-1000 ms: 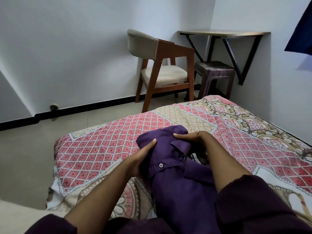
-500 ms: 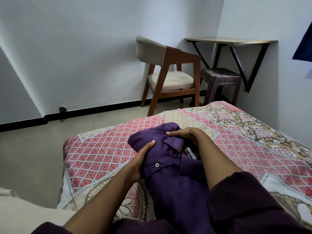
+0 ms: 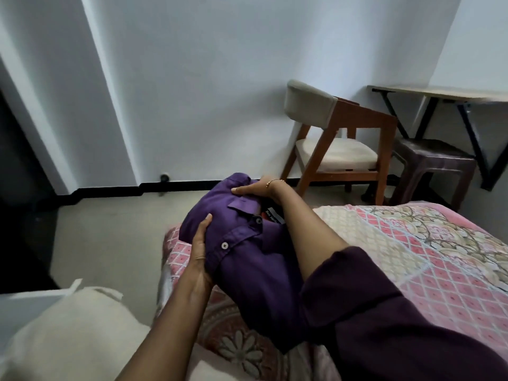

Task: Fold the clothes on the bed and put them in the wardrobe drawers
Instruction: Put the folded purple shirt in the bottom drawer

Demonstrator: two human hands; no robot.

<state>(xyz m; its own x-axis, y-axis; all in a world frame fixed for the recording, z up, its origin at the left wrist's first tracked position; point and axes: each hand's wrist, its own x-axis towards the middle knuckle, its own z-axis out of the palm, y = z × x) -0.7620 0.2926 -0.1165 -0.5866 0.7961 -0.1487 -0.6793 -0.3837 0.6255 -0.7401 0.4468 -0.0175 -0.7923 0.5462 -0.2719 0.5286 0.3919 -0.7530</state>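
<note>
A folded purple shirt (image 3: 247, 251) with buttons and a collar label is held between both hands above the near left corner of the bed (image 3: 412, 243). My left hand (image 3: 200, 251) grips its left side, thumb on top and fingers underneath. At the collar end, my right hand (image 3: 257, 189) holds the far edge with the thumb lying across the cloth; its fingers are hidden behind the fold. The shirt's lower part hangs down under my right forearm and sleeve.
The bed wears a pink and cream patterned cover. A cream pillow (image 3: 68, 339) lies at the lower left. A wooden chair (image 3: 330, 149), a dark stool (image 3: 431, 160) and a wall-mounted desk (image 3: 439, 92) stand at the back right. A dark opening (image 3: 16, 188) is at the far left.
The shirt has come up off the bed and moved left toward the bed's corner, still held by both hands. The view has swung left, showing the pillow and dark opening.
</note>
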